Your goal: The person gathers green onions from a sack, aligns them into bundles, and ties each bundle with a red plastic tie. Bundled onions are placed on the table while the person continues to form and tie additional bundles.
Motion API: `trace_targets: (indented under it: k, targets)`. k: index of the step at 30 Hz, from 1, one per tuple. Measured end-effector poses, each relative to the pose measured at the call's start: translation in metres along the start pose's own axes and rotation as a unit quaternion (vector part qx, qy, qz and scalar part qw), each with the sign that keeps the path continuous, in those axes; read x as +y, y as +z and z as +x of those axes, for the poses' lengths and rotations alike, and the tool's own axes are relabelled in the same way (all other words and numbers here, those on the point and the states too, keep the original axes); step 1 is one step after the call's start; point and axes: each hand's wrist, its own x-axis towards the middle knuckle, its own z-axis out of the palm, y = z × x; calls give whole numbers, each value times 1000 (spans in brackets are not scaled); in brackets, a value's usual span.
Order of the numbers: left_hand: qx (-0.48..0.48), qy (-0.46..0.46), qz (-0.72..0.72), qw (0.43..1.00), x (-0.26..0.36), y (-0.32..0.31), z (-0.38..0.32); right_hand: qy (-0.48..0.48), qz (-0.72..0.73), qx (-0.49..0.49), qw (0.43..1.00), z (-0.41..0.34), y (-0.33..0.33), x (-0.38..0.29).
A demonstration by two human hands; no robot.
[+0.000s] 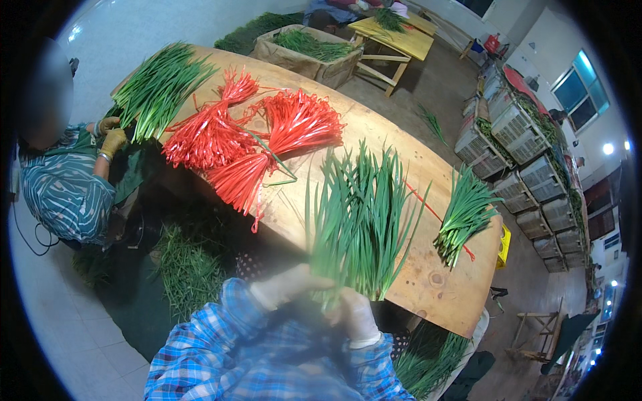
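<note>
Both of my hands wear pale gloves and meet at the near edge of the wooden table [416, 295]. My left hand [293, 286] and my right hand [353, 313] are closed around the lower ends of some green leafy stalks [326, 250], blurred close to the camera. Just beyond, a bunch of garlic chives [371, 215] lies on the table, its leaf tips pointing away. Farther right, a smaller bunch of chives [464, 210] rests over a red plastic strip [424, 200]. Bundles of red plastic strips [301, 120] spread across the table on the left, with one green stalk on them.
At the left, a co-worker in gloves [113, 143] handles stalks beside a chive pile [160, 90]. Loose greens lie on the floor [188, 270] and in a container [436, 351] below the table's right end. A lined bin [306, 65] and stacked crates [519, 135] stand beyond.
</note>
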Motion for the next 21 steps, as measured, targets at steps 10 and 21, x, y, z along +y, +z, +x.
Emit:
trace_targets:
  k: [10, 21]
  targets:
    - [89, 32, 84, 992, -2, 4, 10, -68, -125, 64, 988, 4, 8, 5]
    - [93, 42, 41, 994, 25, 13, 9, -119, -819, -20, 561, 38, -114, 163]
